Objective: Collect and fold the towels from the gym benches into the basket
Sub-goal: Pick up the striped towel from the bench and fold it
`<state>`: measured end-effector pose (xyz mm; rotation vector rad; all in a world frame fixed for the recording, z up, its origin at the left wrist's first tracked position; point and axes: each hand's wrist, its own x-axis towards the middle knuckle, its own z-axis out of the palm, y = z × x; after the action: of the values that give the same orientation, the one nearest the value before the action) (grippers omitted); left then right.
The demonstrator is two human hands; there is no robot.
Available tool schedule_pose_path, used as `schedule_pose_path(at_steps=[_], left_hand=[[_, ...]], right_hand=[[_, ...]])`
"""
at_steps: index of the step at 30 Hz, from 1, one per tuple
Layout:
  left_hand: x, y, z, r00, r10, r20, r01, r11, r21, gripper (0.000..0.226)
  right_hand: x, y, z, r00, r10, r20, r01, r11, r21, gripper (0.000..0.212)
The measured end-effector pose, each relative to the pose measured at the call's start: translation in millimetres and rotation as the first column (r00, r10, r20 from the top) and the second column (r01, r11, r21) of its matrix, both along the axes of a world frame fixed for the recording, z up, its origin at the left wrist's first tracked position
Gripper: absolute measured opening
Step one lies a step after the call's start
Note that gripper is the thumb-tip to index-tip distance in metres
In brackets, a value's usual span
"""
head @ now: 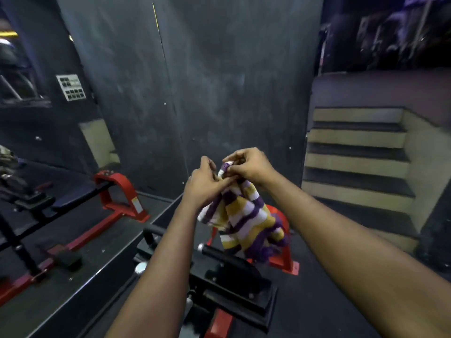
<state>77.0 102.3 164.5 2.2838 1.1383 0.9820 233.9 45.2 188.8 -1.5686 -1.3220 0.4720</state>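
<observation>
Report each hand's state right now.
Left hand: closed, pinching the top of the striped towel.
Right hand: closed, pinching the same towel beside it.

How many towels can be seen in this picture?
1. The striped towel hangs from the left hand and the right hand, which pinch its top edge. More may lie out of view.

It's dim in here. The dark wall swallows most of the light and gives back only a faint, smudgy sheen. A purple glow hangs in the upper right corner, and a small yellow light shows at the far left edge. The pale risers of the stairs and the striped towel are the brightest spots. The towel's lower end is smeared by motion. Everything looks soft and grainy, and straight lines bow toward the edges.
</observation>
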Motion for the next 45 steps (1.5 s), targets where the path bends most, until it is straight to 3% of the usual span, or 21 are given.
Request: schedule_pose_path(at_steps=[3,7,10,13,16,18,20,22,25,30,33,36,39,42,45], left_hand=[[18,-1,16,0.989,0.070,-0.133,-0.060,0.995,0.078,0.021],[32,-5,43,0.992,0.035,-0.118,-0.015,0.987,0.162,0.022],[40,-3,71,0.984,-0.075,-0.163,0.111,0.969,0.220,0.028],[48,-1,92,0.970,-0.105,-0.221,0.153,0.966,0.211,0.029],[54,1,105,0.951,-0.130,-0.280,0.184,0.967,0.174,0.018],[52,0,111,0.917,-0.152,-0.369,0.225,0.960,0.165,0.027],[46,-1,114,0.869,-0.154,-0.471,0.253,0.955,0.154,0.041],[38,-1,114,0.806,-0.114,-0.581,0.252,0.954,0.162,0.041],[27,6,107,0.769,-0.035,-0.638,0.219,0.953,0.211,0.019],[9,18,98,0.914,0.076,-0.398,0.086,0.924,0.373,0.009],[1,21,94,0.939,0.219,-0.264,-0.067,0.871,0.486,0.005],[-14,32,91,0.951,0.252,-0.177,-0.148,0.878,0.454,0.015],[-30,45,87,0.946,0.108,-0.305,0.002,0.941,0.338,0.036],[-43,55,81,0.882,0.086,-0.464,0.049,0.961,0.271,0.049],[-51,66,68,0.851,0.131,-0.509,-0.019,0.975,0.219,0.038]], right_hand=[[15,-3,17,0.970,-0.116,0.215,0.094,0.990,0.108,0.012],[40,-10,24,0.855,-0.292,0.429,0.250,0.956,0.153,0.007],[52,-19,8,0.909,-0.245,0.338,0.233,0.969,0.078,0.016],[43,-32,-14,0.988,0.004,0.153,0.007,0.997,-0.076,0.050],[23,-33,-31,0.996,0.035,0.079,-0.027,0.995,-0.098,0.068],[15,-28,-37,0.993,-0.026,0.113,0.036,0.996,-0.085,0.059],[11,-25,-38,0.968,-0.153,0.198,0.168,0.984,-0.062,0.036],[11,-29,-38,0.923,-0.306,0.233,0.327,0.943,-0.057,0.017],[19,-40,-40,0.847,-0.425,0.320,0.479,0.871,-0.110,0.023],[43,-50,-62,0.789,-0.427,0.442,0.577,0.762,-0.295,0.026],[57,-58,-71,0.766,-0.489,0.416,0.628,0.706,-0.327,0.027],[72,-59,-75,0.693,-0.606,0.390,0.718,0.629,-0.298,0.021],[90,-60,-72,0.534,-0.775,0.338,0.845,0.478,-0.241,0.018],[107,-70,-66,0.375,-0.871,0.318,0.926,0.339,-0.164,0.028],[112,-77,-65,0.300,-0.875,0.380,0.953,0.293,-0.077,0.023]])
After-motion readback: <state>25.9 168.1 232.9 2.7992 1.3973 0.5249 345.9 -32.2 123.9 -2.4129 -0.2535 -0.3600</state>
